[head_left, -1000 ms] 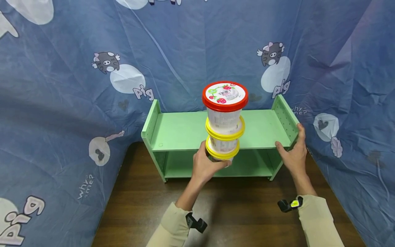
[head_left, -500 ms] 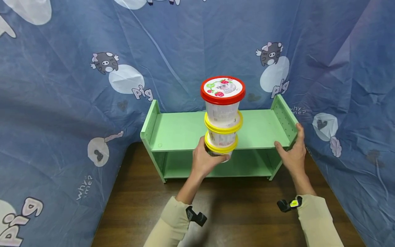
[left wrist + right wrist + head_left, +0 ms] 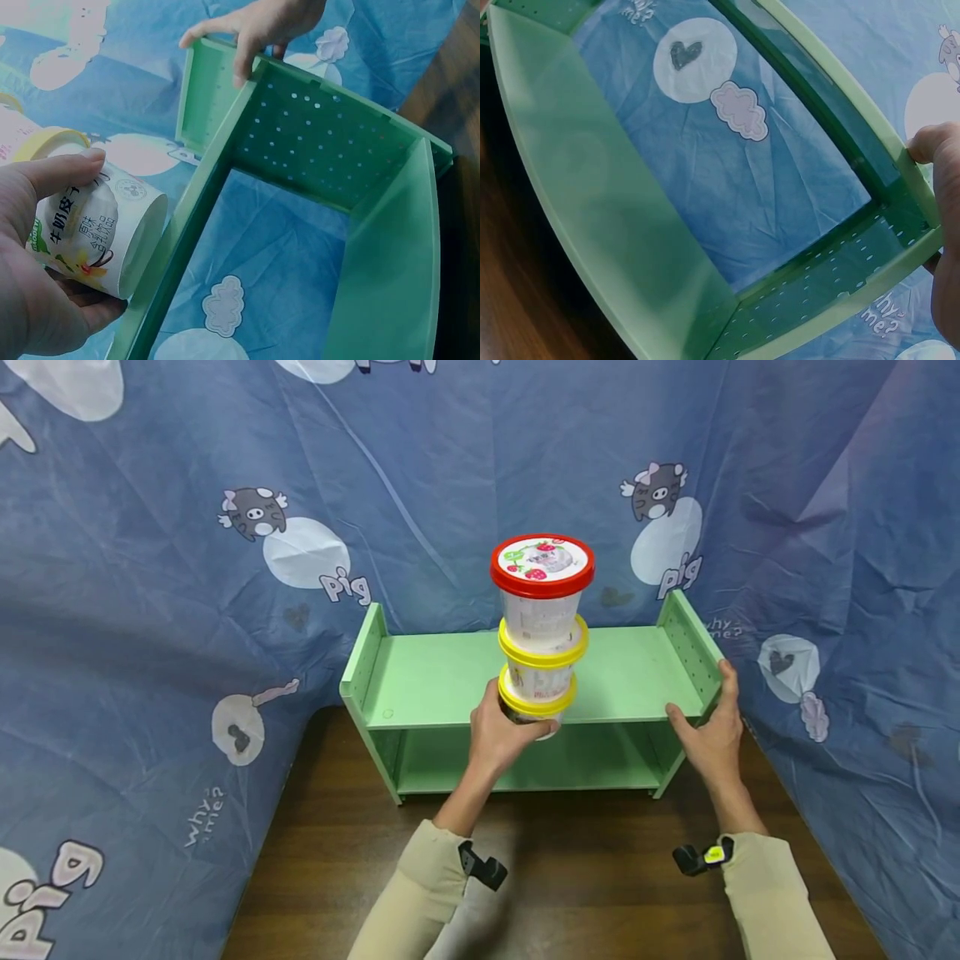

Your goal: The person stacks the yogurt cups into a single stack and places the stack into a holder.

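My left hand (image 3: 497, 731) grips the lowest of three plastic tubs, which stand stacked upright. On top is a tub with a red lid (image 3: 542, 566) printed with strawberries. Beneath it come a middle tub (image 3: 540, 682) and the bottom tub (image 3: 97, 225), both rimmed in yellow. The stack is held in front of the upper board of a green shelf (image 3: 442, 677); whether the tub touches its front edge I cannot tell. My right hand (image 3: 714, 739) holds the shelf's right end panel (image 3: 693, 643), thumb in front and fingers over the outer side, partly hidden.
Below the upper board runs a lower shelf board (image 3: 607, 760). The left end panel (image 3: 366, 656) rises above the top board. A blue cloth (image 3: 450, 485) with pig prints hangs behind and on both sides. The floor (image 3: 585, 877) is brown wood.
My left hand has raised the stack of tubs slightly, up and away in the head view. My right hand stays on the shelf's end panel.
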`<state>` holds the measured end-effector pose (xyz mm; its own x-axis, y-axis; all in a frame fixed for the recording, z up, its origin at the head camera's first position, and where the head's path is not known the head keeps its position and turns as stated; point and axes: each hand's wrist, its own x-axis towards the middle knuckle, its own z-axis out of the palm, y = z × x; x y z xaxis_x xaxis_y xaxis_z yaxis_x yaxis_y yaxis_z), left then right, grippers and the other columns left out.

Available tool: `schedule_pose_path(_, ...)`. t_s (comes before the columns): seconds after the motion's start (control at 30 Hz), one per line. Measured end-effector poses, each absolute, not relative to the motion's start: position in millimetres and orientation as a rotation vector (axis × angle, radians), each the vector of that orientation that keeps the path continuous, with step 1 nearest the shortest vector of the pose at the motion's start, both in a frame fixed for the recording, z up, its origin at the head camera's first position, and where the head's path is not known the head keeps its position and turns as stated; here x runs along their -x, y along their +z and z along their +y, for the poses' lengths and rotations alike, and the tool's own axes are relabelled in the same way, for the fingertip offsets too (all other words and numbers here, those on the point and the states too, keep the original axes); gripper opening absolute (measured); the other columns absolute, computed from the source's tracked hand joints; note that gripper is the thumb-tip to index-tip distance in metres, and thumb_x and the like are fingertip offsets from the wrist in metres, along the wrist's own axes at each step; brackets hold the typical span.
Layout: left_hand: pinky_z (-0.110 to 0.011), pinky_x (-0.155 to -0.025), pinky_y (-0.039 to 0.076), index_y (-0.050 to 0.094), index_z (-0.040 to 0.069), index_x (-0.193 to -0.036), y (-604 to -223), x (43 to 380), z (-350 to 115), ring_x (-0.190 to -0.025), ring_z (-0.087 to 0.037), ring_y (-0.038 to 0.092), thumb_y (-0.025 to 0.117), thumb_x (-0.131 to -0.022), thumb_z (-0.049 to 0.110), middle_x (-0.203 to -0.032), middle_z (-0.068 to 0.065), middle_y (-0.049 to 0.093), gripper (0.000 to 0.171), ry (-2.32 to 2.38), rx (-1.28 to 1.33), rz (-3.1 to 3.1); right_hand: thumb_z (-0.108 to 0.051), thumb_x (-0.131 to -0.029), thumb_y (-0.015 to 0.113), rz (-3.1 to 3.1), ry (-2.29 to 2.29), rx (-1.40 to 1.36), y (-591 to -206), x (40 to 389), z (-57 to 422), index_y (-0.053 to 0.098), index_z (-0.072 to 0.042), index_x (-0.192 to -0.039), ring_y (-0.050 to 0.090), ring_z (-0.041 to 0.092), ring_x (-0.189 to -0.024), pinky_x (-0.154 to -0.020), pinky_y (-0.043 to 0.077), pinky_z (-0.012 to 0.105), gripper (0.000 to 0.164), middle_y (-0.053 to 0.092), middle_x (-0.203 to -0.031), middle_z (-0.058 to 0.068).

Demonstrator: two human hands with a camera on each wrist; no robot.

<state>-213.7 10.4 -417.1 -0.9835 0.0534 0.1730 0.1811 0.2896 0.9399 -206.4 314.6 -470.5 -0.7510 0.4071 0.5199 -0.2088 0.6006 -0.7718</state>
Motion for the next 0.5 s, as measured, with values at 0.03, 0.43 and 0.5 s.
schedule_pose_path(0.03, -0.044, -0.093, 0.054, 0.05, 0.016, -0.136, -417, 215, 11, -0.112, -0.024, 0.064, 0.091, -0.067, 0.026, -0.124, -0.004, 0.067, 0.081, -1.793, 0.222, -2.434, -0.012, -0.08, 0.077, -2.136, 1.15, 0.154, -471, 206, 315, 0.027, -0.023, -0.157, 0.034, 0.041, -0.147, -0.118, 0.027, 0.061, 0.093, 0.034, -0.163, 0.013)
schedule_pose_path(0.43, -0.045, -0.093, 0.054, 0.049, 0.016, -0.136, -419, 226, 15, -0.113, -0.024, 0.064, 0.091, -0.068, 0.027, -0.125, -0.004, 0.065, 0.081, -1.807, 0.221, -2.439, -0.013, -0.081, 0.077, -2.134, 1.16, 0.142, -474, 207, 317, 0.027, -0.022, -0.158, 0.032, 0.041, -0.148, -0.118, 0.026, 0.062, 0.092, 0.033, -0.163, 0.012)
schedule_pose_path(0.5, -0.045, -0.093, 0.054, 0.049, 0.016, -0.136, -419, 228, 15, -0.113, -0.024, 0.064, 0.091, -0.068, 0.027, -0.125, -0.005, 0.065, 0.08, -1.803, 0.229, -2.435, -0.013, -0.082, 0.077, -2.134, 1.161, 0.141, -475, 208, 317, 0.026, -0.023, -0.158, 0.032, 0.041, -0.148, -0.119, 0.026, 0.062, 0.092, 0.032, -0.164, 0.012)
